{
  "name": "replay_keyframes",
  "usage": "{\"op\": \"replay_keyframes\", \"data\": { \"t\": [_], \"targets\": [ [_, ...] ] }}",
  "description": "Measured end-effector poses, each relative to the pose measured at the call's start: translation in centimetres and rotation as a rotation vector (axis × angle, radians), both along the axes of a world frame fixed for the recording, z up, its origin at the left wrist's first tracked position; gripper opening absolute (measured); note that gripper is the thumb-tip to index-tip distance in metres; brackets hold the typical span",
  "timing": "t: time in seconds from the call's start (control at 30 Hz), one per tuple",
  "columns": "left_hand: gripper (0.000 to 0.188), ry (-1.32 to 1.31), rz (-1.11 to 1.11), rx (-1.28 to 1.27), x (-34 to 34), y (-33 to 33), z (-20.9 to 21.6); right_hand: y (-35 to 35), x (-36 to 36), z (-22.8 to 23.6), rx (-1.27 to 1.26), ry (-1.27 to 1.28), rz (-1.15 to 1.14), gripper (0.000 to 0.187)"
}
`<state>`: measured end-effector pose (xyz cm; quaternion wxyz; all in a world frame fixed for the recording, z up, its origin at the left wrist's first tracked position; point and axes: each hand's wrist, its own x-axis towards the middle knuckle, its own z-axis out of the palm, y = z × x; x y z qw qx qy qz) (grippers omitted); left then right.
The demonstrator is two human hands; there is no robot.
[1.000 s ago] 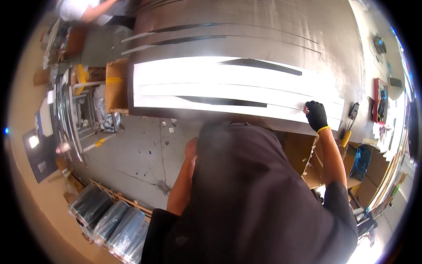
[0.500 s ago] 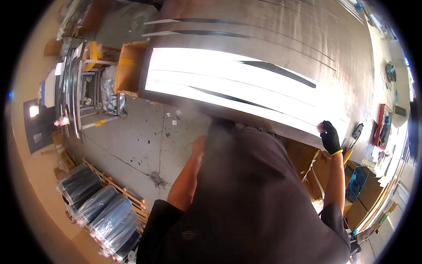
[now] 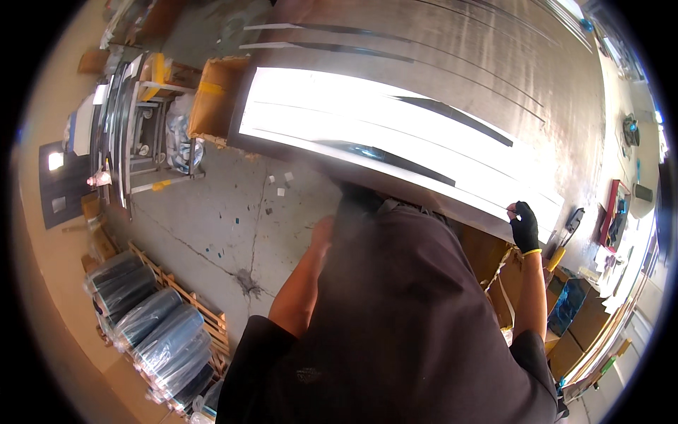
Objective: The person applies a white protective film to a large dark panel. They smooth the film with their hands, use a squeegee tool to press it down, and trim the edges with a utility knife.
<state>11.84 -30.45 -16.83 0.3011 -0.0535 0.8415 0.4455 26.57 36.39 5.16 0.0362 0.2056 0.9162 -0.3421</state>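
Note:
My right hand (image 3: pixel 524 227), in a black glove with a yellow cuff and bare fingertips, is at the right part of the table's near edge. Its thumb and finger are pinched on the near long glossy strip (image 3: pixel 395 161), whose surface shows a dark reflection along its middle. Beyond it lies another such strip (image 3: pixel 452 121), both washed out by white glare. My left hand (image 3: pixel 323 230) is low beside my dark apron, close to the table's near edge; its fingers are hidden, so what it holds does not show.
Thin strips (image 3: pixel 325 51) lie farther back on the brown table (image 3: pixel 494 63). A cutter-like tool with a yellow handle (image 3: pixel 556 257) is right of my hand. An open cardboard box (image 3: pixel 212 99) and metal rack (image 3: pixel 134 141) stand left; wrapped rolls (image 3: pixel 166 318) sit on a pallet.
The dark reflection on the near strip has grown wider and moved right. My right hand keeps its pinch at nearly the same place. The whole view has shifted slightly.

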Motion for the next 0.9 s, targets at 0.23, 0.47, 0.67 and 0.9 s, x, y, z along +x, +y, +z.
{"op": "replay_keyframes", "data": {
  "t": [0.23, 0.47, 0.67, 0.9],
  "targets": [
    [0.045, 0.278, -0.167, -0.357, 0.4, -1.7, 1.1, 0.1, 1.1, -4.0, 0.281, 0.062, 0.061, 0.010],
    [0.023, 0.300, 0.069, -0.118, -10.5, 2.9, 13.4, -4.2, -0.6, -1.4, 0.337, 0.102, -0.077, 0.023],
    [0.013, 0.506, -0.320, -0.247, -20.4, 6.6, 19.8, -14.7, -8.7, -1.4, -0.034, 0.169, -0.237, 0.020],
    [0.012, 0.704, -0.661, -0.176, -28.4, 8.9, 20.1, -29.2, -21.5, -1.1, -0.122, 0.073, -0.098, 0.023]
  ]
}}
